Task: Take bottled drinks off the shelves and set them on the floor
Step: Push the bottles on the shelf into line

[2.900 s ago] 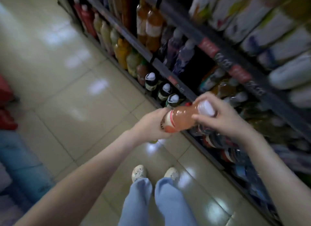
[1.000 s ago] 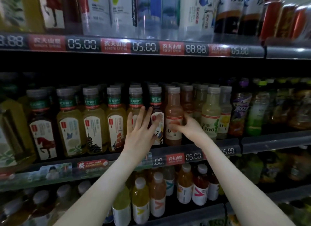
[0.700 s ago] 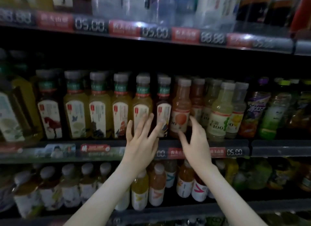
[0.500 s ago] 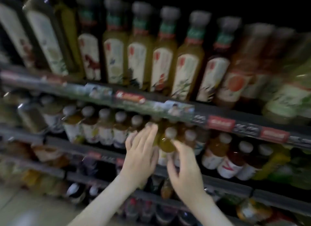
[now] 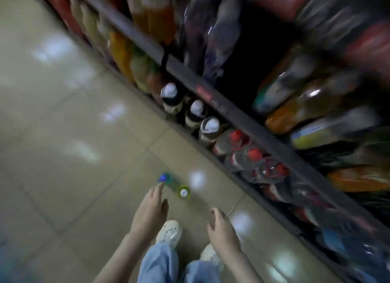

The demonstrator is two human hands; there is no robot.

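Two bottles (image 5: 183,192) on floor (image 5: 73,135) at 12 o'clock; left hand (image 5: 150,211) and right hand (image 5: 223,230) empty, fingers relaxed; shelves (image 5: 253,124) at 2 o'clock mostly full.

Tiled floor (image 5: 69,177): blue-capped bottle (image 5: 163,178), green-rimmed bottle (image 5: 183,192) upright.

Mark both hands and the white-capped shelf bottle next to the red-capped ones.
left hand (image 5: 150,212): head view, back of the hand.
right hand (image 5: 221,230): head view, back of the hand.
white-capped bottle (image 5: 211,125): head view, on its cap.
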